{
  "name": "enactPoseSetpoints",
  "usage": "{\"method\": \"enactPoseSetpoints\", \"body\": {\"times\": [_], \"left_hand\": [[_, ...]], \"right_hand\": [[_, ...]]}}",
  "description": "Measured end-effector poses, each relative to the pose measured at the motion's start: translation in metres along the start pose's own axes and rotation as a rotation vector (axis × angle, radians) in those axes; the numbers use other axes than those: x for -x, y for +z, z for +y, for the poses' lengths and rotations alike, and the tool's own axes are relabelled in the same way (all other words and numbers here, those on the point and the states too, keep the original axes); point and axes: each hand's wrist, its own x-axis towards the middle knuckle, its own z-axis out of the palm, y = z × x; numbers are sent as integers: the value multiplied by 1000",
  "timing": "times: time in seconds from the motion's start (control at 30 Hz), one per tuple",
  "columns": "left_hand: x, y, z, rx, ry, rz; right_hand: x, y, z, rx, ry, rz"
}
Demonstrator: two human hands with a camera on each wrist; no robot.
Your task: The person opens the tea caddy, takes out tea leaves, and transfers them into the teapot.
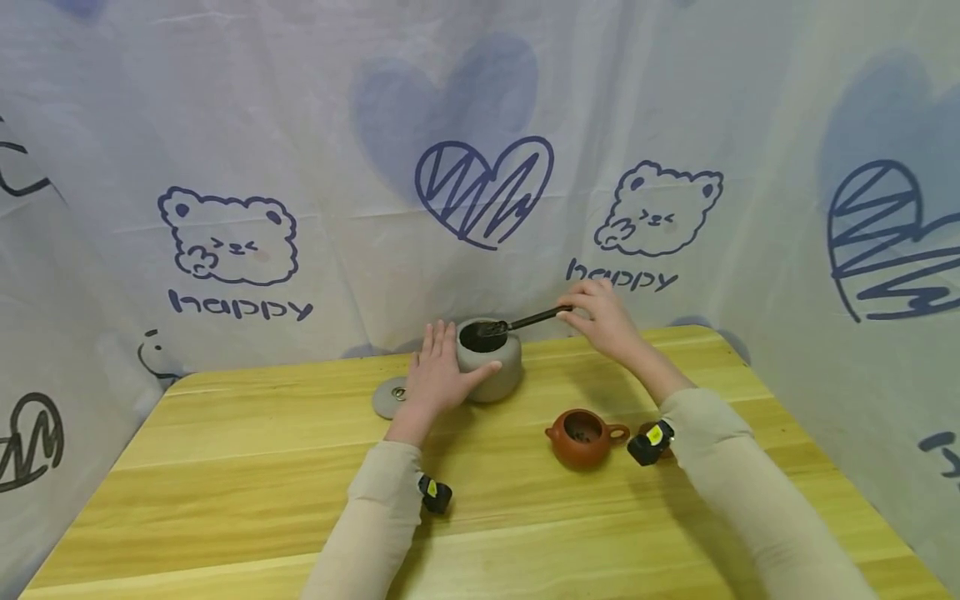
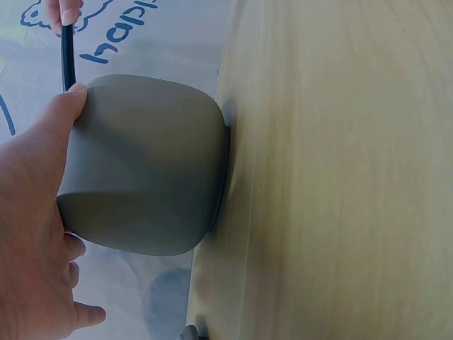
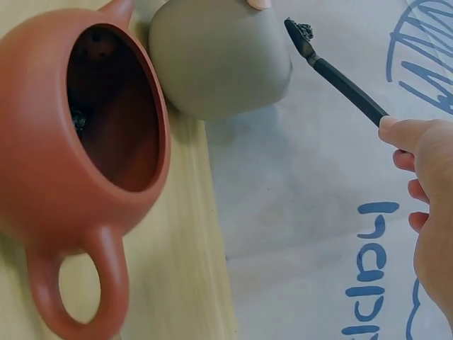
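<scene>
Where the jar [image 1: 495,382] opens, darkness hides detail.

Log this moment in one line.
left hand: against grey jar | right hand: holds scoop of dark bits over jar | open teapot: on table | round lid: on table

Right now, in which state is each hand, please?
Left hand: open, fingers extended, touching the grey tea canister.
Right hand: closed, pinching the black-handled tea scoop.

Left hand [image 2: 32,219] against gray jar [image 2: 145,166]; wooden table [image 2: 347,170] beneath.
</scene>
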Motion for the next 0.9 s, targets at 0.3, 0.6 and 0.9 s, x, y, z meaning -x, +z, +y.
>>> {"method": "enactPoseSetpoints", "body": {"times": [0.3,0.6,0.9], "left_hand": [[-1,1,0,-12,4,-2],[-2,2,-1,-19,4,1],[0,1,-1,-20,6,2]], "right_hand": [[11,-19,5,-18,-49,54],[28,-42,9,-30,-111,101],[55,-66,4,-14,-66,101]]}}
